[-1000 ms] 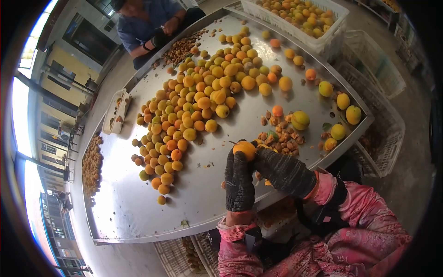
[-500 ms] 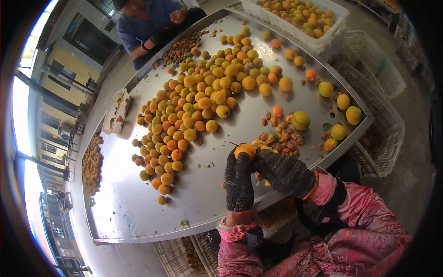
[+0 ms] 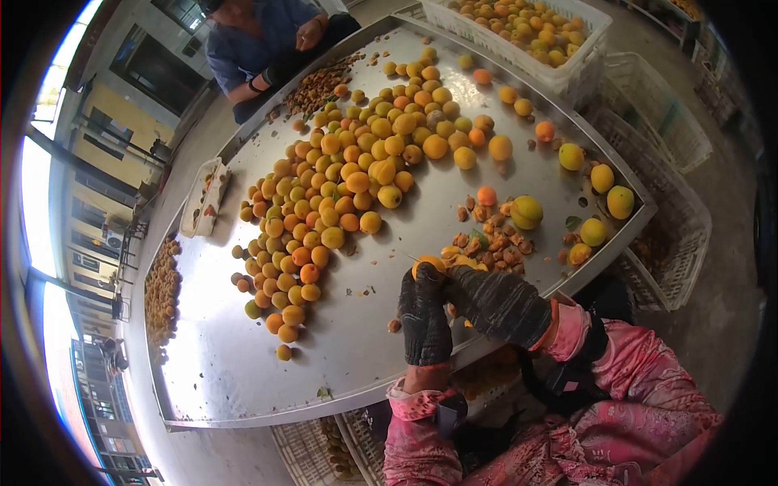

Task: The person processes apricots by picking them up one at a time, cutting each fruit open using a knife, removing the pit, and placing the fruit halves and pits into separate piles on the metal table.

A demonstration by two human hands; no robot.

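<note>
In a dark knitted glove, my left hand (image 3: 425, 317) is closed round an orange-yellow fruit (image 3: 429, 264) near the table's front edge. My right hand (image 3: 502, 304), gloved the same way, is closed against the fruit's right side; a thin blade tip shows at the fruit's upper left, and its handle is hidden. Just beyond my hands lies a heap of brown pits (image 3: 504, 247) with a few yellow fruit pieces. A large greenish-yellow fruit (image 3: 527, 211) sits beside the pits. The big pile of whole fruits (image 3: 340, 178) spreads over the metal table (image 3: 243, 364).
Across the table is a co-worker (image 3: 259, 40) beside another pit heap (image 3: 320, 85). A white crate of fruits (image 3: 596, 40) stands at the far right corner. More crates (image 3: 673, 235) stand right of the table. A small white tray (image 3: 203, 198) lies at the left edge.
My left hand has shifted slightly right and down, with less of the fruit and blade showing. A pit by its wrist is more visible. The co-worker's raised hand has moved slightly.
</note>
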